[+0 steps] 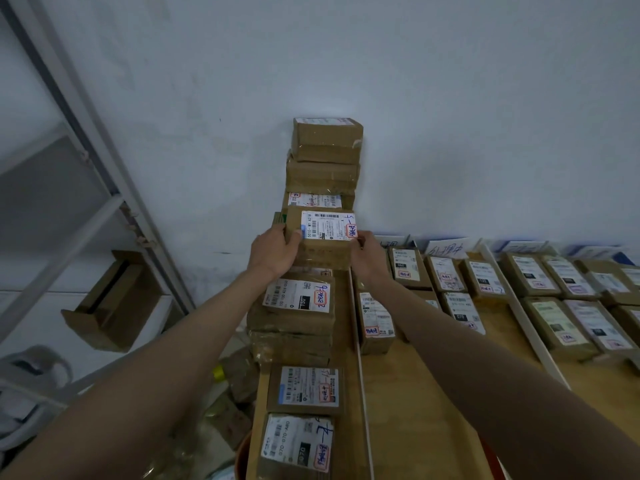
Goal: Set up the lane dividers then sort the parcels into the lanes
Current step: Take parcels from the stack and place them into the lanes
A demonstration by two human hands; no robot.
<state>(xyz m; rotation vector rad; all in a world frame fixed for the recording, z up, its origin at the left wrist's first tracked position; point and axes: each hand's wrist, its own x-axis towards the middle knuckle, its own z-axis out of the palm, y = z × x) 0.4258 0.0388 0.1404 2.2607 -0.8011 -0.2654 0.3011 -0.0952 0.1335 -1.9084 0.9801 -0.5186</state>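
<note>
- We've got both hands on one brown parcel with a white shipping label on top, held up at the far end of the leftmost lane, close to the wall.
- Our left hand grips the parcel's left edge, thumb curled over the top onto the label corner, the other fingers tucked out of sight underneath.
- Our right hand holds the right edge with the thumb on the label's red-stamped corner; we can't really see the rest of those fingers.
- Behind the held parcel there's a tall stack of boxes against the wall, and it seems to sit on or just above a lower stack in the same lane, though we can't tell if it's actually touching.
- Nearer to us in that lane, two more labelled parcels lie flat on the wooden table.
- A thin white lane divider runs along the right side of this lane, and another divider sits further right.
- The lanes to the right hold rows of labelled parcels, with handwritten paper signs propped at the wall end.
- Off to the left there's a metal shelf frame and an open cardboard box.
</note>
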